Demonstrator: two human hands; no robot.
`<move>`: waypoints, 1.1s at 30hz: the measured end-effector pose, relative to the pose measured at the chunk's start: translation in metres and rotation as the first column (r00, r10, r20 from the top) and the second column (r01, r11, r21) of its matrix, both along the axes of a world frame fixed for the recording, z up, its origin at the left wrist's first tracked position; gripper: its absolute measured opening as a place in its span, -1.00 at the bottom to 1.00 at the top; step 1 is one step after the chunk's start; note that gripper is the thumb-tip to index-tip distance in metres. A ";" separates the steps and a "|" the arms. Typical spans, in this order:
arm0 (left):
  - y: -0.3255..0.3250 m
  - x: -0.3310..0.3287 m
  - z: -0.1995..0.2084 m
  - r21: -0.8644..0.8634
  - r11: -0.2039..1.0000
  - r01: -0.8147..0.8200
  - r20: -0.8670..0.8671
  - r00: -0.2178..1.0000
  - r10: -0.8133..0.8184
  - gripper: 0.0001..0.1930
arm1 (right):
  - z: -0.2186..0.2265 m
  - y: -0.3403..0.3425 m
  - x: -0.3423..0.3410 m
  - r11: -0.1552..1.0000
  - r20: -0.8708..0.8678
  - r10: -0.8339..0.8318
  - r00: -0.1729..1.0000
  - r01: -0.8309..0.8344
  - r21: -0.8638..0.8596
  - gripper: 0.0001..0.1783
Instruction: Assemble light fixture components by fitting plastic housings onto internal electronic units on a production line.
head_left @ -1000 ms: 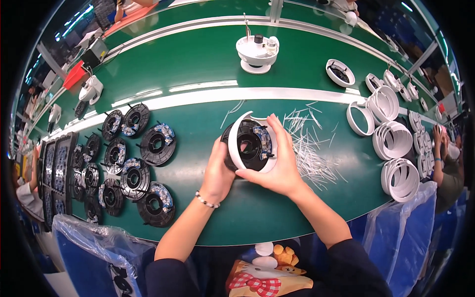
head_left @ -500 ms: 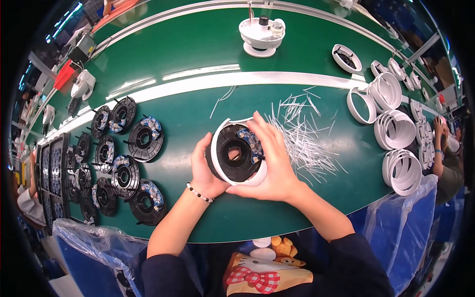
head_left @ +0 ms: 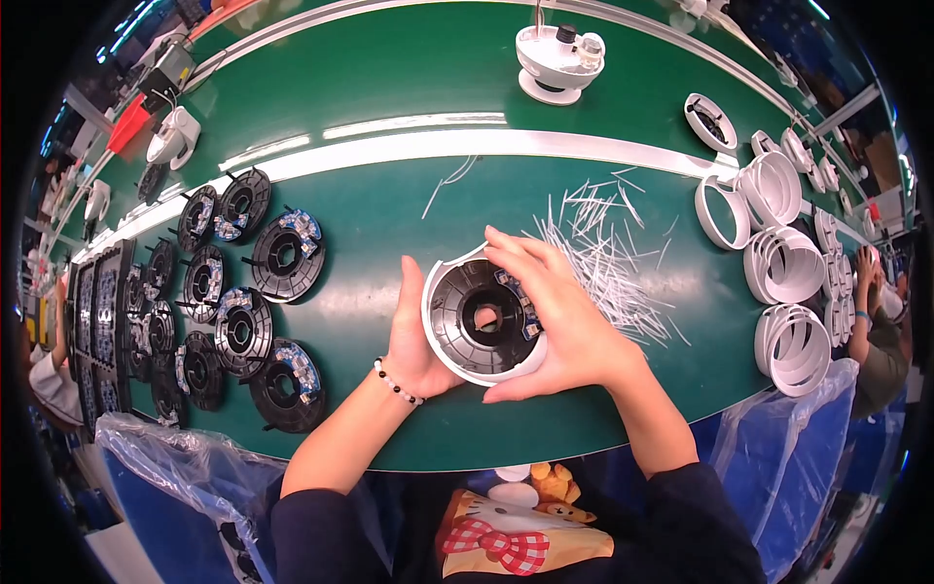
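Both my hands hold a round assembly (head_left: 479,321): a black disc with a centre hole seated inside a white ring, above the green table (head_left: 389,214). My left hand (head_left: 413,331) cups its left edge from below. My right hand (head_left: 559,321) wraps its right side, fingers across the top rim. Thin white sticks (head_left: 608,248) lie scattered just right of my right hand.
Several black discs (head_left: 243,292) with blue-white parts lie at the left, beside dark trays (head_left: 102,311). Stacks of white rings (head_left: 783,263) stand at the right. A white domed device (head_left: 556,58) sits at the back. Another person's arm (head_left: 871,331) is at the far right.
The assembly has tilted from facing sideways to facing up at me, and my hands have brought it lower and closer to the table's near edge.
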State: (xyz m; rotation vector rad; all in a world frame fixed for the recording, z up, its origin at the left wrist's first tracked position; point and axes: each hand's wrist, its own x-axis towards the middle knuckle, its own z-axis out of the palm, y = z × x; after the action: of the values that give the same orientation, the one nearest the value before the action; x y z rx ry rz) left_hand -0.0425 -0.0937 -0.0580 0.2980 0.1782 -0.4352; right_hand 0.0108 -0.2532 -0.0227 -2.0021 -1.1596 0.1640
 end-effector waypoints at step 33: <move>0.068 0.216 0.015 0.722 -0.571 -0.391 0.437 0.898 -0.062 -0.42 | -0.021 -0.181 0.086 0.450 0.490 -0.821 0.294 0.861 0.238 -0.87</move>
State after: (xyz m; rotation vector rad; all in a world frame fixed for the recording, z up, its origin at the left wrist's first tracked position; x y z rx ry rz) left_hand 0.1737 -0.0258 -0.0426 2.3580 0.3285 0.4604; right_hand 0.0963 -0.4345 -0.0432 -2.5410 -0.1806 -1.0173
